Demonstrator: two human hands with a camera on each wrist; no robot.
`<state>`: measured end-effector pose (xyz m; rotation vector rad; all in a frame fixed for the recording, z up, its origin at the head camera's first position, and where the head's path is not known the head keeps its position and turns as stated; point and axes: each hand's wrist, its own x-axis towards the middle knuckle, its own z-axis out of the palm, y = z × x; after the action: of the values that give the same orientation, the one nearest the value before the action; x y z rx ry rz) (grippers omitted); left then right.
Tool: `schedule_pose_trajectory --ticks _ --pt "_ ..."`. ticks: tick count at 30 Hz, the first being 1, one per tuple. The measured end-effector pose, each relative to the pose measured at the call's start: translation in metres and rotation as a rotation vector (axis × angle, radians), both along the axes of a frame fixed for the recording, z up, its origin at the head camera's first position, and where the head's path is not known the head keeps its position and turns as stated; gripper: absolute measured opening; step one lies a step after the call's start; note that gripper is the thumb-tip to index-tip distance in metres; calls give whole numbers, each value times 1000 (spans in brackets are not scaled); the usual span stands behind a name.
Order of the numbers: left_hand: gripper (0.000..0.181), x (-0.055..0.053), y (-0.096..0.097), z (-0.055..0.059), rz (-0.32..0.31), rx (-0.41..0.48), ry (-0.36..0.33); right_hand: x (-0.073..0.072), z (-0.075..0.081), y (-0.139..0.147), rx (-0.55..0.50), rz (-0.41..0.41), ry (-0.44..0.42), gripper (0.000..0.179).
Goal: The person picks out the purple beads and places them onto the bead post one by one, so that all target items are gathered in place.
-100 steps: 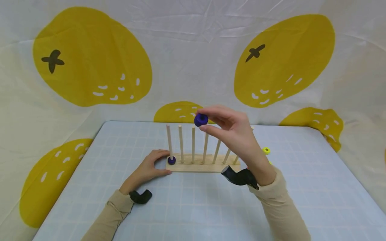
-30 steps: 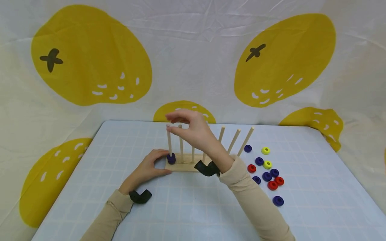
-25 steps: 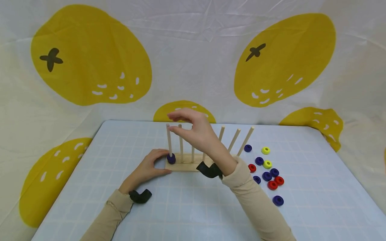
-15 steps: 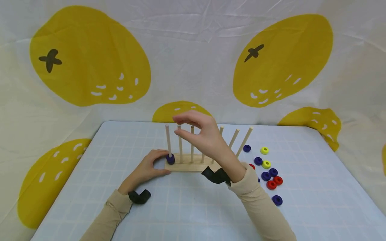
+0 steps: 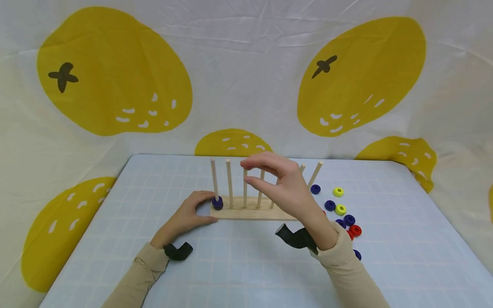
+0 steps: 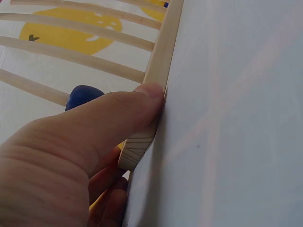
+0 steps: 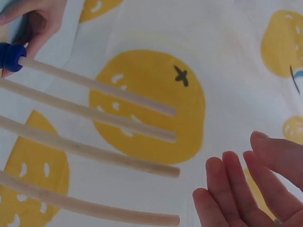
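A wooden peg rack [image 5: 252, 214] with a row of upright pegs stands on the table. My left hand [image 5: 188, 216] grips its left end; in the left wrist view the thumb [image 6: 147, 97] lies along the front edge of the base, fingers behind. Two dark blue rings [image 5: 217, 203] are stacked at the bottom of the leftmost peg; the right wrist view shows the blue rings [image 7: 12, 56] too. My right hand [image 5: 286, 184] hovers in front of the middle pegs, thumb and fingers apart, holding nothing. It hides parts of the right-hand pegs.
Right of the rack lie several loose rings: blue [image 5: 330, 205], yellow [image 5: 340, 209] and red [image 5: 355, 230]. My right forearm partly covers some of them. A white cloth with yellow fruit shapes [image 5: 115, 72] hangs behind the table [image 5: 239, 265].
A blue ring that my right hand held has come down onto the leftmost peg, atop another. The empty right hand has since moved right and slightly down. My left hand stays put.
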<state>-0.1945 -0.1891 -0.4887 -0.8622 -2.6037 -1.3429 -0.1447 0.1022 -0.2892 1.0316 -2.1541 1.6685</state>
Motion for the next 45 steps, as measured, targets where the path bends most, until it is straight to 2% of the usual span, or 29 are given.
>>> schedule_pose_trajectory --ticks 14,19,24,30,32,39,42,45 --pt "68 0 1 2 5 1 -36 9 -13 44 -3 -28 25 33" --pt "68 0 1 2 11 -14 -31 14 -14 62 -15 -44 -31 31" --pt "67 0 1 1 14 -17 -31 17 -15 81 -46 -94 -95 27" --pt "67 0 1 1 10 -14 -33 15 -19 106 -121 -198 -106 17" --pt "67 1 1 1 9 -14 -33 13 -20 114 -178 -237 -96 15" --pt "68 1 1 2 3 -9 -26 -7 -31 138 -616 -169 -71 18" --pt "68 1 1 2 7 -15 -32 -17 -38 146 -697 -235 -96 20" --pt "68 1 1 2 10 -20 -40 -27 -49 152 -759 -295 -156 21"
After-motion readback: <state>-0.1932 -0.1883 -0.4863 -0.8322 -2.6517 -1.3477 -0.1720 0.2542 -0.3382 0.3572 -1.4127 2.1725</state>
